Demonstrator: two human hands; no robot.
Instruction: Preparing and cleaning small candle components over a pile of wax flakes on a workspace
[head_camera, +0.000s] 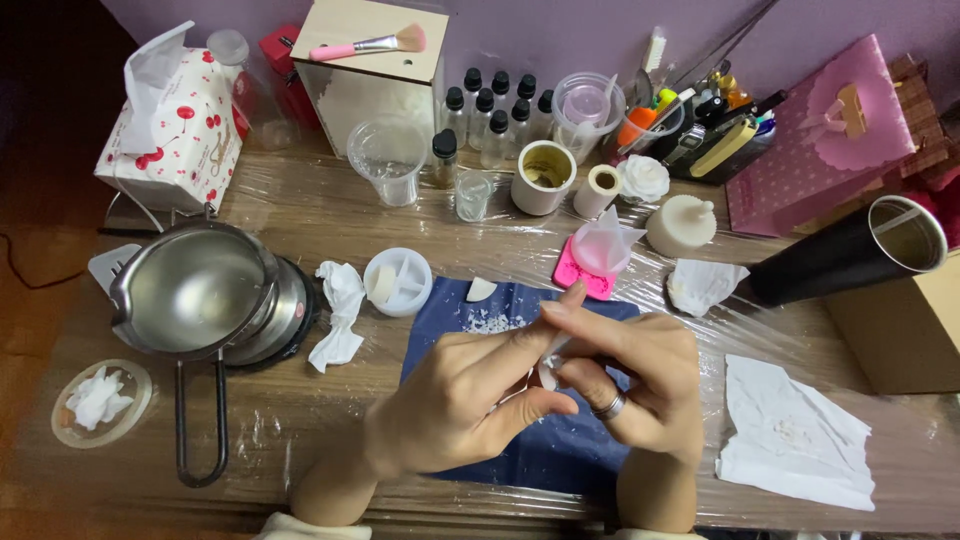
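We hold a small white wax-like piece (549, 368) between both hands, directly above the dark blue cloth mat (560, 445). Our left hand (470, 395) pinches it with thumb and forefinger closed tight, seemingly so the crumbs land on the mat, where white flakes (488, 322) already lie. Our right hand (640, 385), wearing one silver ring (611, 405), curls around the piece from the other side, fingers narrow, steadying it.

Left of the mat stands one steel pouring pot with a long handle (200, 295), kept clear of the hands. At the mat's far edge sit one round white divided dish (398, 282) and one pink silicone mould (585, 270). Behind the mat we count about nine small black-capped bottles (495, 115) grouped together, and two clear plastic cups (388, 160). Right of the mat lies one crumpled white paper sheet (790, 435).
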